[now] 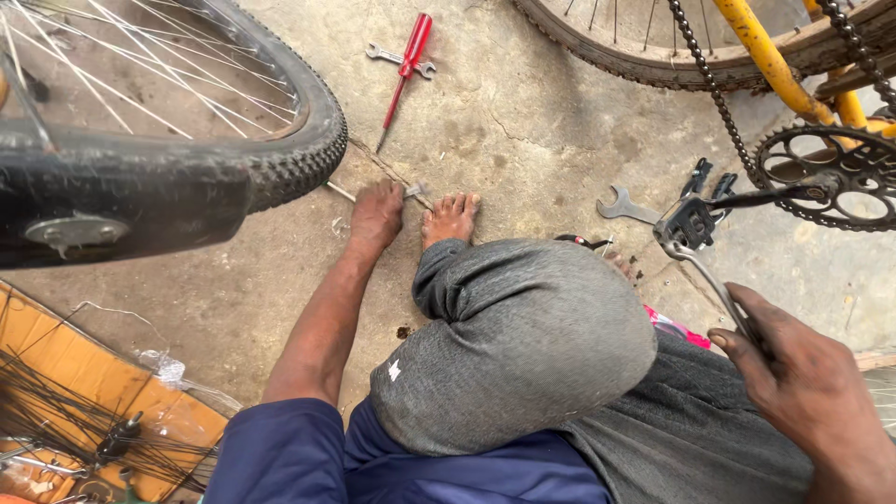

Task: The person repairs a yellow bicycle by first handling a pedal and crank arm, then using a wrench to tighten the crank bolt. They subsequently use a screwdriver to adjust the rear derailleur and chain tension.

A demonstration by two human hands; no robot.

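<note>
Concrete floor: left hand [376, 215] on spanner [373, 194], right hand [803, 378] gripping brake caliper [693, 227].

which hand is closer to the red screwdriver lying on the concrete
Left. The left hand rests on the floor just below the tip of the red screwdriver. The right hand is far off to the right, holding a wrench near the chainring.
</note>
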